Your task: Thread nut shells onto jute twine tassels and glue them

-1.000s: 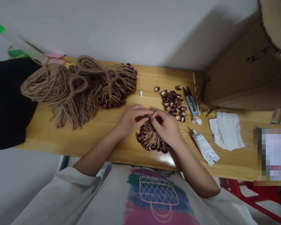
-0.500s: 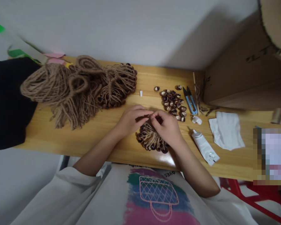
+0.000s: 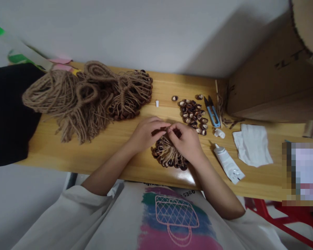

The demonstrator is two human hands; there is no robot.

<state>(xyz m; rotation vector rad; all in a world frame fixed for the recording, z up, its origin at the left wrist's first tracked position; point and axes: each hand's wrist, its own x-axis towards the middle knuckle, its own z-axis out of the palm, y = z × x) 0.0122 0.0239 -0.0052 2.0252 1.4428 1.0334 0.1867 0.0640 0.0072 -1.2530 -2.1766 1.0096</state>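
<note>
A bundle of twine strung with dark brown nut shells (image 3: 169, 156) lies on the table in front of me, partly under my hands. My left hand (image 3: 148, 133) is closed in a pinch at the top of this bundle. Right beside it, my right hand (image 3: 185, 139) pinches at the same spot, thumb against fingertips. The fingertips of both hands nearly meet there, and what exactly lies between them is too small to make out. Loose halved nut shells (image 3: 193, 114) lie in a pile just beyond my right hand.
To the left are a coil of jute twine (image 3: 52, 92) and finished-looking shell bundles (image 3: 130, 93). Rightward lie blue thread snips (image 3: 212, 113), a white glue tube (image 3: 228, 163), white tissue (image 3: 253, 144) and a cardboard box (image 3: 271, 76). A small white cap (image 3: 157, 103) stands mid-table.
</note>
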